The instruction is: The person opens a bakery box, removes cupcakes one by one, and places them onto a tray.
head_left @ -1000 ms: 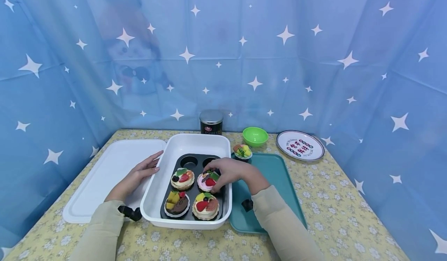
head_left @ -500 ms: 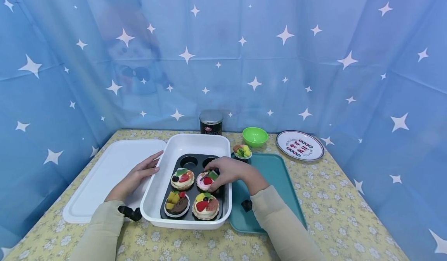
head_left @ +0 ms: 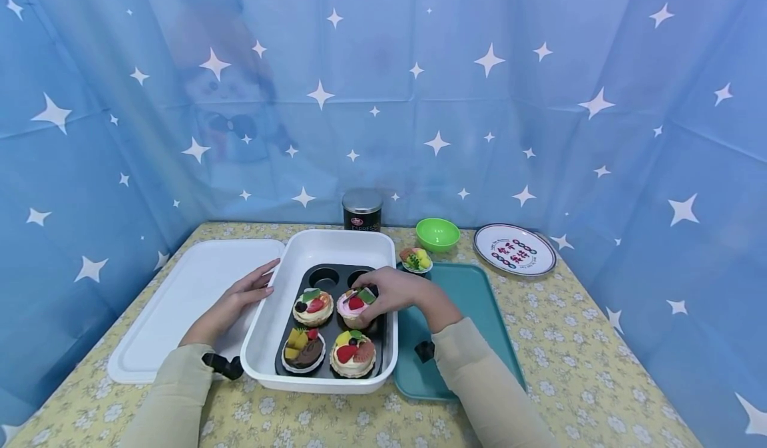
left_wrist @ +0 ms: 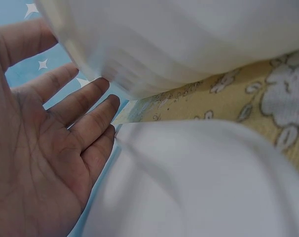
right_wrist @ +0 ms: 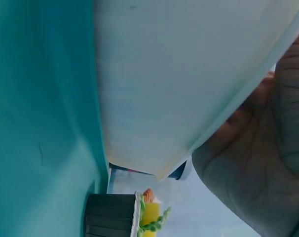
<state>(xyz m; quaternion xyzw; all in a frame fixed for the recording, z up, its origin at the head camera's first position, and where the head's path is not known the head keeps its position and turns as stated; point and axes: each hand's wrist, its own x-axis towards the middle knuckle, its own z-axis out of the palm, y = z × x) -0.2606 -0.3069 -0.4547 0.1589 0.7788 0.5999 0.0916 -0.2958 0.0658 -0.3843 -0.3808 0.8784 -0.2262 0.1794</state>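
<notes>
My right hand (head_left: pixel 389 295) grips a pink-cream fruit tart (head_left: pixel 346 305) by its sides, in the middle right spot of a black muffin tin (head_left: pixel 329 353). A chocolate tart (head_left: pixel 304 352) and two cream tarts sit in other cups, and the back left cup (head_left: pixel 324 277) holds nothing. The tin lies in a deep white container (head_left: pixel 320 385). Fingers of my left hand (head_left: pixel 238 296) are straight, their tips at the container's left wall; the left wrist view shows the hand (left_wrist: pixel 65 123) beside that wall (left_wrist: pixel 164 44). In the right wrist view the tart is hidden behind the container wall (right_wrist: pixel 159 74).
Left of the container lies a white lid (head_left: pixel 156 328), and on the right a teal tray (head_left: pixel 473 315) with a fruit-topped cupcake (head_left: pixel 416 260) at its back corner. A green bowl (head_left: pixel 438 235), a patterned plate (head_left: pixel 515 250) and an espresso tin (head_left: pixel 362 212) stand at the back.
The pink-cream tart has turned a little in my right fingers, its strawberry shifting left and toward the back. The left hand and container stay where they were.
</notes>
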